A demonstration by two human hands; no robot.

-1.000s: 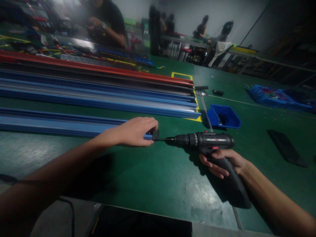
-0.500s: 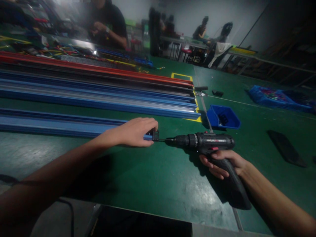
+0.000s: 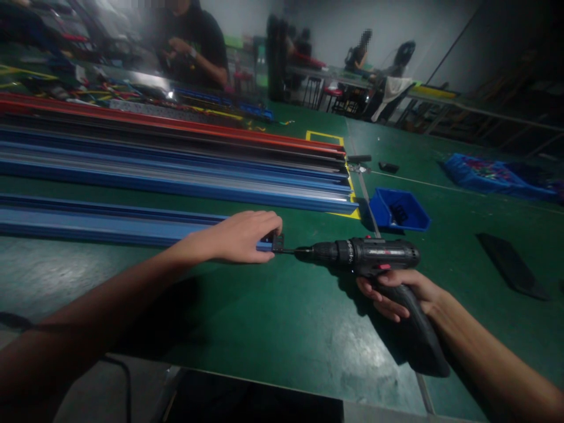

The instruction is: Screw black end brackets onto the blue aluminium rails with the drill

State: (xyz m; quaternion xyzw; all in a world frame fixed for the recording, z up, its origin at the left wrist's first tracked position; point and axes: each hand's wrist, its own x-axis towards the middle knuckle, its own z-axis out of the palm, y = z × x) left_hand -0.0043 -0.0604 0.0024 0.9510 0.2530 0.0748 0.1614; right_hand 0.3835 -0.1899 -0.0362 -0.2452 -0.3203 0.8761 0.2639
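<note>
A long blue rail [image 3: 101, 223] lies across the green table [image 3: 282, 329]. My left hand [image 3: 240, 236] is closed over its right end, fingers wrapped on top beside a small black end piece [image 3: 277, 241]. My right hand [image 3: 396, 289] grips the handle of a black cordless drill [image 3: 374, 258]. The drill lies level, and its thin bit [image 3: 286, 250] points left into the black end piece.
Several long blue, grey and red rails [image 3: 176, 158] lie stacked behind. A blue bin [image 3: 399, 208] with dark parts stands right of them. A flat black strip [image 3: 511, 264] lies at the right. A blue tarp [image 3: 493, 173] lies farther back. A person [image 3: 194, 41] works across the table.
</note>
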